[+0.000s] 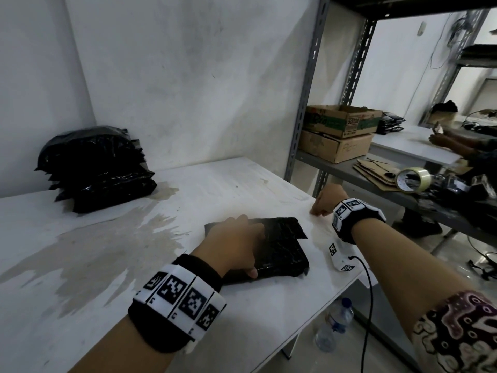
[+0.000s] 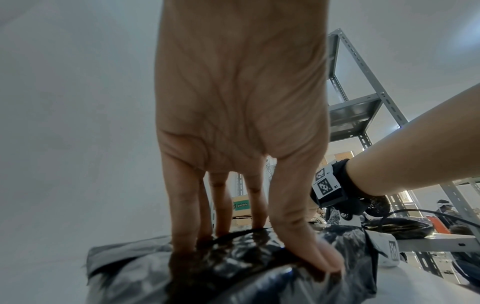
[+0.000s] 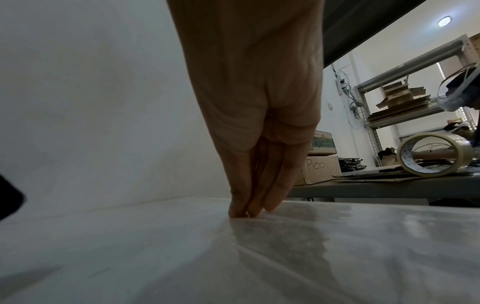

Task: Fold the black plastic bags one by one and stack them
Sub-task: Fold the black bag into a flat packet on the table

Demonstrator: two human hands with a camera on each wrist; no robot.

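Nearest to us, our left hand [image 1: 236, 243] lies flat on a folded black bag [image 1: 279, 249], fingers straight and spread across the top, thumb [image 2: 306, 242] pressing the near edge; it holds nothing, it just presses. That bag sits on the white table [image 1: 107, 265] close to its right edge, crinkled and glossy in the left wrist view. Over to the right, our right hand [image 1: 326, 200] is down on the bare tabletop, well clear of the bag; its fingertips [image 3: 246, 209] are bunched together and touch the surface, with nothing between them that we can see. A marker band [image 1: 180, 294] wraps each wrist, and a black cable [image 1: 368, 305] trails off the right one over the table edge. Far left against the wall sits the stack of folded black bags [image 1: 96, 168], well apart from the one under our hand. A pale stain [image 1: 107, 238] spreads across the table between them. Beyond the right edge stands a metal shelf [image 1: 304, 103] carrying two cardboard boxes [image 1: 338, 133], flattened cardboard and a roll of clear tape [image 1: 412, 180]. Below the table edge, a water bottle [image 1: 334, 324] stands on the floor.
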